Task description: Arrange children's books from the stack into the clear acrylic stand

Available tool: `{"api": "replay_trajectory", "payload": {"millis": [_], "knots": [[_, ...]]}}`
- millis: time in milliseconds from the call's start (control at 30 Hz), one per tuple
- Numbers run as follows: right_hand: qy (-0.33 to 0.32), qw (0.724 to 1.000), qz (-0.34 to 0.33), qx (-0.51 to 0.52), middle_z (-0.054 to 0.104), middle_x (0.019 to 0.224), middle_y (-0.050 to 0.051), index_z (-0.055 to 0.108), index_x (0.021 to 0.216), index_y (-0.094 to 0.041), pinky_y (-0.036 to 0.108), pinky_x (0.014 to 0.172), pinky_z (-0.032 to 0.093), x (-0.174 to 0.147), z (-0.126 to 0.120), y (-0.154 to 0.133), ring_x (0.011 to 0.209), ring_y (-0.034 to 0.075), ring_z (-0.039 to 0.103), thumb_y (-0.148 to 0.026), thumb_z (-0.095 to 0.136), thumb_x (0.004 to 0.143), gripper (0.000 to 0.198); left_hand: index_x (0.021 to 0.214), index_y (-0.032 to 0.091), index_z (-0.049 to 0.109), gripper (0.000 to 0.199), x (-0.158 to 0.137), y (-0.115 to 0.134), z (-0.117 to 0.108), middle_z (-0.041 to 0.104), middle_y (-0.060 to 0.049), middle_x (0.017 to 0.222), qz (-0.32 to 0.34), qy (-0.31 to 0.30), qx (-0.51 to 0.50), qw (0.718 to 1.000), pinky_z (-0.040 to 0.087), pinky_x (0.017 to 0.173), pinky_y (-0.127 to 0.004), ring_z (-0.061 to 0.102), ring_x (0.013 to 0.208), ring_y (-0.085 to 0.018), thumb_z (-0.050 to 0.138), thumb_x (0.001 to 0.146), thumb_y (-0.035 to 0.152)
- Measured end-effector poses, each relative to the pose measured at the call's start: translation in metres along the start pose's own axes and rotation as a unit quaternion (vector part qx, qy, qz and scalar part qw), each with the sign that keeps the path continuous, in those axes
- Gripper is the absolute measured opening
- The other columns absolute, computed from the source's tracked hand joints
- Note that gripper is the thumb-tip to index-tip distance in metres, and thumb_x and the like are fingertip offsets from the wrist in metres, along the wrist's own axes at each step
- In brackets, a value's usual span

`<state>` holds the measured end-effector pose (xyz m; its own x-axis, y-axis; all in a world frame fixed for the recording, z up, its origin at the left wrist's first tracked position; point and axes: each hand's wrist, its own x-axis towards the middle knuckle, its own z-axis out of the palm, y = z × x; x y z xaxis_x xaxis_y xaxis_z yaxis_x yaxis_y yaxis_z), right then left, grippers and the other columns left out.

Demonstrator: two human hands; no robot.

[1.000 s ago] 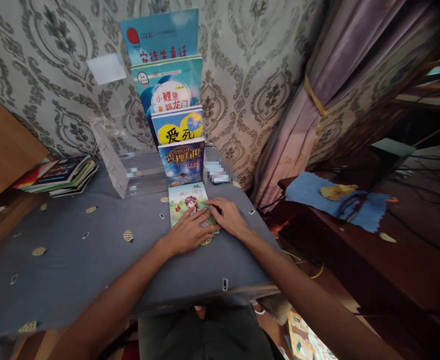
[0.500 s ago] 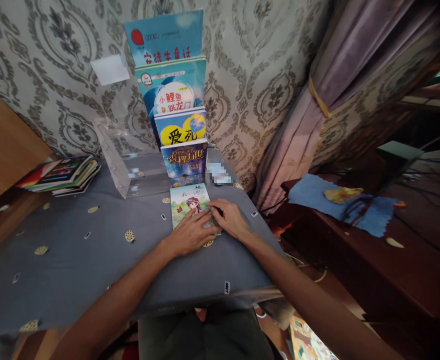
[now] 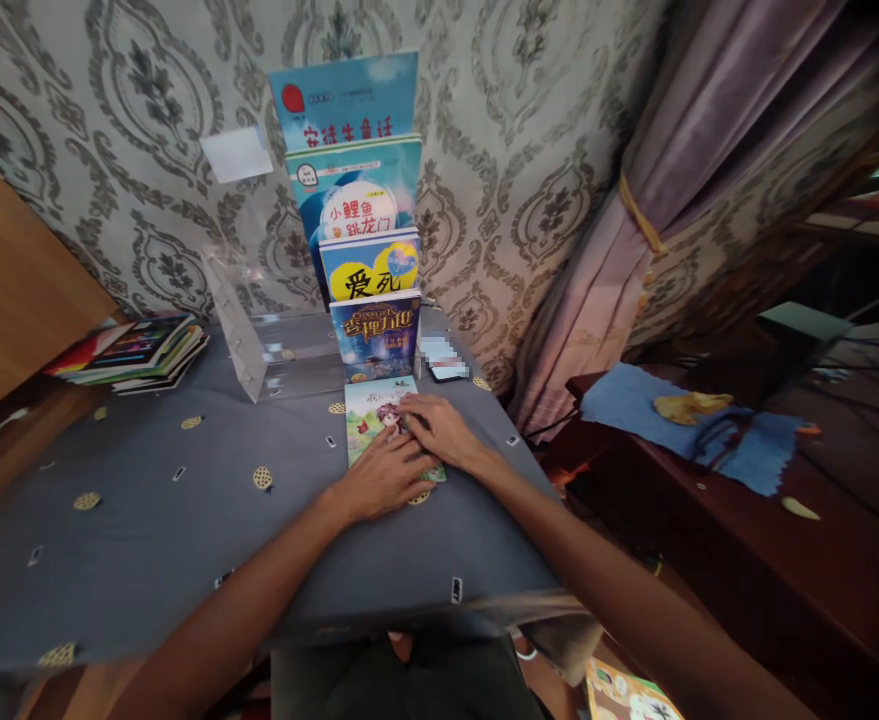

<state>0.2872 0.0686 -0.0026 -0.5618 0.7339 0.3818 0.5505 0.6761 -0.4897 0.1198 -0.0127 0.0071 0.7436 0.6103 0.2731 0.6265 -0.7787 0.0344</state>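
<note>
A small storybook (image 3: pixel 364 412) with a light green and blue cover and a drawn figure lies face up on the table. My left hand (image 3: pixel 380 478) rests on its lower half, fingers stretched out toward the right. My right hand (image 3: pixel 445 430) lies over the right side of the cover, its fingers extended to the left, just above the left one. Behind the storybook, a dark blue book (image 3: pixel 376 340), a blue and yellow book (image 3: pixel 368 268), a teal book (image 3: pixel 360 185) and a taller blue book (image 3: pixel 349 95) stand in stepped rows on a clear acrylic display rack (image 3: pixel 240 325).
A pile of books (image 3: pixel 135 350) lies at the left by a wooden panel (image 3: pixel 15 290). A phone (image 3: pixel 445 358) sits right of the rack. On the right, a dark red bench (image 3: pixel 709 560) bears a blue cloth (image 3: pixel 626 405), near a tied curtain (image 3: pixel 596 270).
My right hand has slid leftward from the storybook's right edge onto the cover. My left hand stays on the lower part. The whole view has shifted slightly.
</note>
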Motion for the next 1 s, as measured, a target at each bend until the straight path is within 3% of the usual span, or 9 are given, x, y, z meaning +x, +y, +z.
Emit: {"api": "replay_trajectory", "payload": {"millis": [300, 500, 667, 1000], "knots": [[-0.114, 0.992, -0.057, -0.022, 0.064, 0.138, 0.012, 0.063, 0.133, -0.017, 0.049, 0.118, 0.032, 0.049, 0.020, -0.005, 0.139, 0.025, 0.050, -0.023, 0.045, 0.100, 0.038, 0.133, 0.024, 0.058, 0.038, -0.002, 0.000, 0.003, 0.064, -0.007, 0.130, -0.013, 0.006, -0.023, 1.000, 0.035, 0.114, -0.047, 0.053, 0.126, -0.025, 0.049, 0.101, 0.042], [-0.081, 0.995, -0.012, -0.050, 0.060, 0.143, 0.015, 0.063, 0.132, -0.014, 0.044, 0.119, 0.033, 0.051, 0.027, 0.006, 0.139, 0.024, 0.050, -0.024, 0.045, 0.100, 0.038, 0.133, 0.024, 0.058, 0.039, 0.000, 0.000, 0.003, 0.064, -0.007, 0.131, -0.016, -0.003, -0.025, 1.000, 0.031, 0.118, -0.047, 0.052, 0.129, -0.024, 0.049, 0.101, 0.044], [-0.059, 0.996, 0.019, -0.062, 0.060, 0.142, 0.016, 0.064, 0.131, -0.015, 0.047, 0.119, 0.033, 0.043, 0.021, 0.007, 0.138, 0.025, 0.051, -0.021, 0.045, 0.099, 0.038, 0.135, 0.025, 0.057, 0.041, -0.001, 0.000, 0.003, 0.065, -0.007, 0.130, -0.024, -0.012, -0.027, 0.999, 0.028, 0.119, -0.047, 0.054, 0.127, -0.023, 0.043, 0.103, 0.045], [-0.039, 0.997, 0.047, -0.048, 0.061, 0.142, 0.015, 0.064, 0.131, -0.014, 0.046, 0.118, 0.035, 0.040, 0.025, 0.009, 0.139, 0.025, 0.050, -0.015, 0.048, 0.095, 0.039, 0.133, 0.025, 0.060, 0.038, 0.000, 0.001, 0.002, 0.067, -0.006, 0.124, -0.020, -0.017, -0.030, 0.999, 0.031, 0.116, -0.044, 0.056, 0.124, -0.022, 0.045, 0.103, 0.043]]}}
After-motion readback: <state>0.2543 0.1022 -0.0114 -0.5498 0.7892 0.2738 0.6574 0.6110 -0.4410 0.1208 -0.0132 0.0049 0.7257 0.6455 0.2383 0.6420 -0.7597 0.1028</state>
